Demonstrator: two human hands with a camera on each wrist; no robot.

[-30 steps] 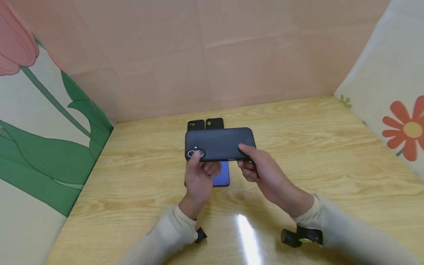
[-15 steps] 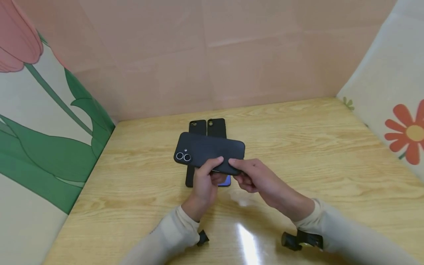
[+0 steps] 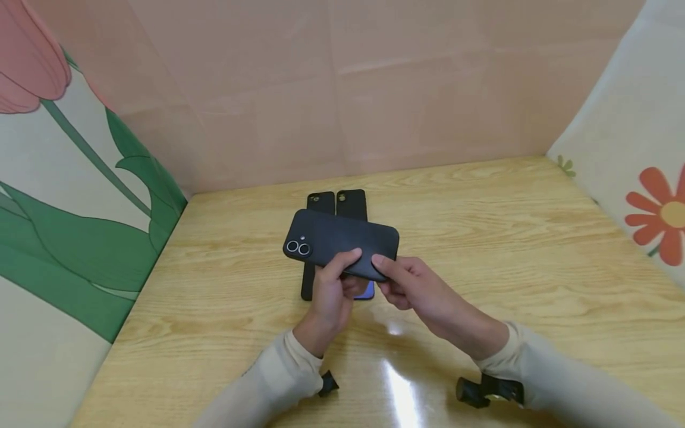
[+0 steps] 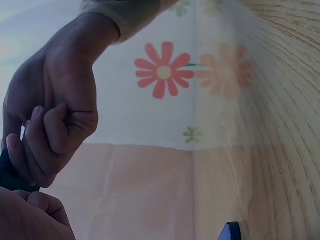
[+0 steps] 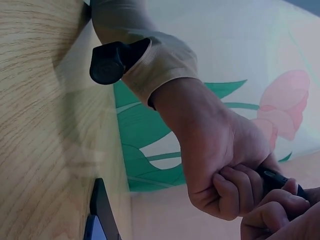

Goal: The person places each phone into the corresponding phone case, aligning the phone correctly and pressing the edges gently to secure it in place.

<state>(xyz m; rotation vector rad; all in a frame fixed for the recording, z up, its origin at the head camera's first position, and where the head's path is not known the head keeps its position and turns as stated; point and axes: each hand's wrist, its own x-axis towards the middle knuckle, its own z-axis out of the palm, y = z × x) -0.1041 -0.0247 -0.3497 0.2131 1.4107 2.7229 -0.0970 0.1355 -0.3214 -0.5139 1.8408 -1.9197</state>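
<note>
A dark phone point(image 3: 332, 235) with two ringed camera lenses at its left end is held above the table, its back facing up. My left hand point(image 3: 327, 300) grips its lower long edge, thumb on the back and fingers curled beneath. At the right end my right hand point(image 3: 420, 285) pinches it, the two thumbtips close together. Only a dark sliver of the phone point(image 5: 272, 177) shows between the hands in the right wrist view. Behind and below it lie two black phone-shaped pieces with camera cutouts, the left one point(image 3: 308, 282) and the right one point(image 3: 351, 203), both partly hidden.
A blue surface point(image 3: 367, 292) shows at the near end of the right piece. The wood-grain table point(image 3: 508, 238) ends at a pink backdrop point(image 3: 257, 119), with flowered cloths at both sides. A black wrist device point(image 3: 473, 392) sits at the right sleeve.
The phone has moved slightly left and tilted, its right end now lower. My left hand has slid from the camera end toward the phone's middle. The last half second shows little movement.
</note>
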